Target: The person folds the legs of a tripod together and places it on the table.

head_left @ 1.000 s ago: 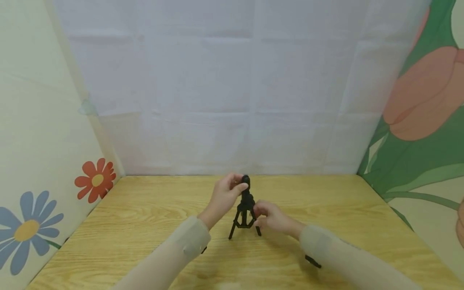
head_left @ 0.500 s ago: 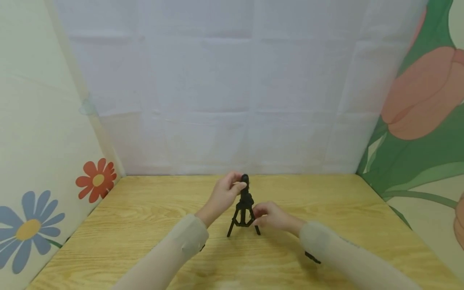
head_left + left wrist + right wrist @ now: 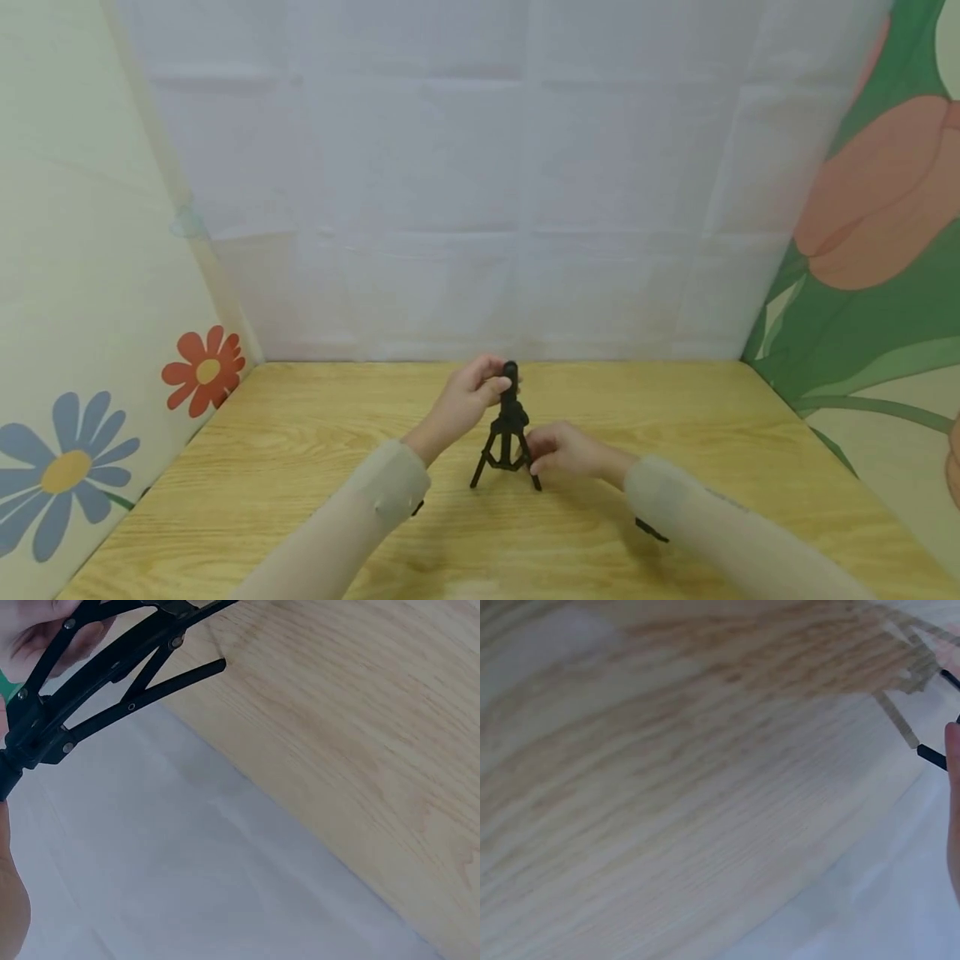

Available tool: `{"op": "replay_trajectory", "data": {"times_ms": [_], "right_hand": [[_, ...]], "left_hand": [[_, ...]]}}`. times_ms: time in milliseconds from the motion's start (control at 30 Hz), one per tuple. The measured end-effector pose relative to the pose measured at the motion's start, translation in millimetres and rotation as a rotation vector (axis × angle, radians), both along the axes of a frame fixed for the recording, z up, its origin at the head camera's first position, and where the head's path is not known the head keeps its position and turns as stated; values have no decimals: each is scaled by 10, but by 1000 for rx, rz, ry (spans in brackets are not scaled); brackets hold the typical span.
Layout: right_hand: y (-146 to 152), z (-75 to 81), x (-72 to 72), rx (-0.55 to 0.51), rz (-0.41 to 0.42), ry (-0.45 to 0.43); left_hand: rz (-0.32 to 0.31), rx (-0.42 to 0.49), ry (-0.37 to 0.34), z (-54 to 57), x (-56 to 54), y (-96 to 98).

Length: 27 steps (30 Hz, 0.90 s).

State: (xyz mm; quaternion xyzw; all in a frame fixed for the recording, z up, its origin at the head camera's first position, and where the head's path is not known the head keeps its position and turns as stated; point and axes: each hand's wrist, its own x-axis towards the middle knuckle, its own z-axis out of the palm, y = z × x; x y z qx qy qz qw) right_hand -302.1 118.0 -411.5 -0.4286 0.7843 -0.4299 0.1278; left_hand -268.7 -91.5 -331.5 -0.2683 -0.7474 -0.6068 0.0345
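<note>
A small black tripod (image 3: 507,433) stands upright on the table with its legs spread. In the head view my left hand (image 3: 461,404) grips the tripod's top post, thumb in front and fingers behind. My right hand (image 3: 566,450) is at the near right leg, its bent fingers reaching behind that leg and its thumb beside it. The left wrist view shows the tripod's legs and braces (image 3: 139,697) close up, with part of my right hand (image 3: 64,649) behind them. Two leg ends (image 3: 932,757) and one finger (image 3: 953,750) appear at the edge of the right wrist view.
The wood-grain table (image 3: 315,417) meets a white cloth backdrop (image 3: 420,208) at its far edge. Flower-printed panels stand on the left (image 3: 97,275) and right (image 3: 862,333). Dark wrist straps (image 3: 651,530) show below the sleeves.
The right thumb has shifted slightly right and down, off the front of the right leg, and that leg now shows whole. The left hand keeps its hold on the post.
</note>
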Motion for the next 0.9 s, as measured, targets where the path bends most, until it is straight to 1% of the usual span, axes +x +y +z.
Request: {"op": "replay_trajectory", "data": {"times_ms": [100,167,233,367,467,600,767,900], "right_hand": [[-10,0,21,-28,-14,-54],[-22,6,39,-40,-28,-61],[-37,15,57,-41,-52,-46],[-72,35,80,-15,-122,38],[-100,39,86,-6,-156,67],[-125,44,88,-7,-168,70],[-136,40,85,-15,-178,70],[-145,44,83,-1,-187,74]], "left_hand": [[-4,17,-21,-3,-5,-7],[-2,23,-35,-10,-16,-13],[-3,23,-49,-11,-25,-19],[-23,12,-65,3,-31,-16],[-29,17,-73,8,-30,-9],[-31,24,-75,5,-33,-10],[-47,30,-82,6,-41,-8],[-62,25,-75,6,-54,-22]]}}
